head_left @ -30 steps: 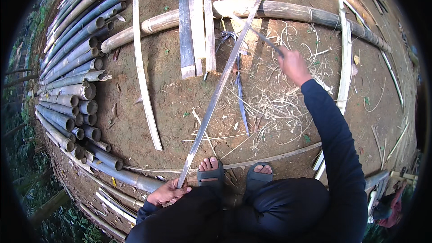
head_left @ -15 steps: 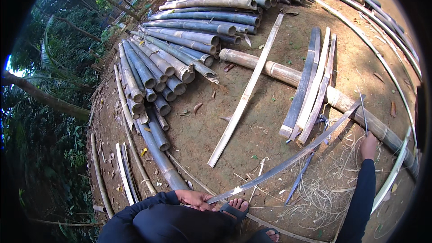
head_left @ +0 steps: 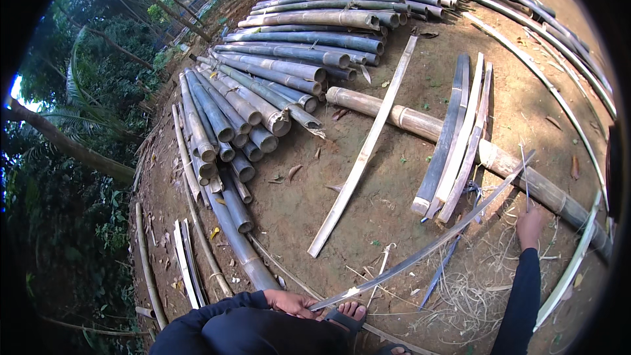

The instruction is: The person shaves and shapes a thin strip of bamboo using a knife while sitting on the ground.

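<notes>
Outdoor bamboo work yard, bare dirt ground [head_left: 388,197], stacked bamboo poles [head_left: 309,19], pale curly shavings [head_left: 460,306], split bamboo strips [head_left: 442,141], leafy trees [head_left: 108,66] along one edge

No writing, label, brand, number or sign can be read anywhere in this view.
</notes>
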{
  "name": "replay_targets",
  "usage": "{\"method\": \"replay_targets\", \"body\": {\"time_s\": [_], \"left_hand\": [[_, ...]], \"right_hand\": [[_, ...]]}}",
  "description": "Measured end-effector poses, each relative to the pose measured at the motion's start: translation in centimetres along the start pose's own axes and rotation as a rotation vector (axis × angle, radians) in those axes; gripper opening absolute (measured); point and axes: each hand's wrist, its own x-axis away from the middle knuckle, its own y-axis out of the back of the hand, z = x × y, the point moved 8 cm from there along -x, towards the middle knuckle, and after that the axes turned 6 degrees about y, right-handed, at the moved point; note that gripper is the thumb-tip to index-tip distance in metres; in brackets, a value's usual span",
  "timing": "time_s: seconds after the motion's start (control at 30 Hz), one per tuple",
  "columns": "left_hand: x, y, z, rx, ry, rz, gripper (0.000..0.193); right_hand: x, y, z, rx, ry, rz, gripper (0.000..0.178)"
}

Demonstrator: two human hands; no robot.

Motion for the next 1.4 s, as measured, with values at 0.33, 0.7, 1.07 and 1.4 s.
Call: {"method": "replay_targets", "body": {"time_s": [0.33, 0.7, 1.07, 1.4], "left_hand": [[-2.0, -1.9, -4.0, 0.112, 0.016, 0.041, 0.019], [-8.0, -4.5, -7.0, 0.09, 0.002, -0.02, 0.035], [-6.8, -7.5, -7.9, 0.0, 0.019, -0.053, 0.047], [-6.2, -8.2, -6.9, 0.155, 0.075, -0.003, 0.035]], "right_hand": [[18.0, 4.4, 13.0, -0.367, 0.293, 0.151, 0.013], [33.0, 7.8, 24.3, -0.463, 0.707, 0.474, 0.04], [22.5, 5.7, 15.1, -0.139, 0.463, 0.197, 0.027], [31.5, 7.8, 23.1, -0.368, 0.636, 0.406, 0.029]]}}
